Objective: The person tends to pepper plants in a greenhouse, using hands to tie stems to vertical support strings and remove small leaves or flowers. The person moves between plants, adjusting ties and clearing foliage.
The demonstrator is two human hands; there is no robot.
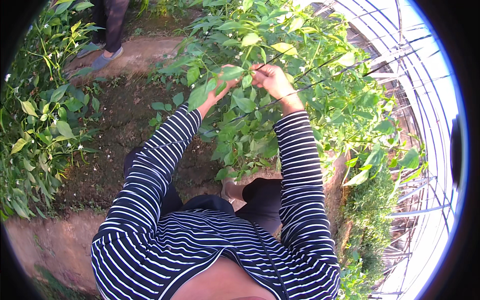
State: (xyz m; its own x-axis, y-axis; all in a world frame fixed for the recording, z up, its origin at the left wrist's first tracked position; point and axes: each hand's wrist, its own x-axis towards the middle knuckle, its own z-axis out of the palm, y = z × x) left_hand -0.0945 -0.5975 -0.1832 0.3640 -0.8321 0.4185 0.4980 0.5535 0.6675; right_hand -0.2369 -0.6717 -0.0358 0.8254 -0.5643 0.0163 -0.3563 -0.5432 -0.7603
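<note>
Both of my hands are raised in front of me among the leafy tops of a row of pepper plants (pixel 258 127) with small white flowers. My right hand (pixel 275 80) has its thumb and forefinger pinched at a thin green shoot (pixel 247 69), close to a black support string (pixel 270 101) that slants across the row. Just left of it, my left hand (pixel 225 82) reaches to the same shoot from the other side. Leaves (pixel 200 95) cover part of that hand, so its finger grip is hidden. A yellowing leaf (pixel 284 48) hangs above my right hand.
Another row of pepper plants (pixel 48 112) grows on the left, across a dark soil furrow (pixel 123 112). A person in dark trousers (pixel 112 22) and grey shoes (pixel 107 59) stands on a raised earth ridge (pixel 150 48). Greenhouse framework (pixel 412 213) curves along the right.
</note>
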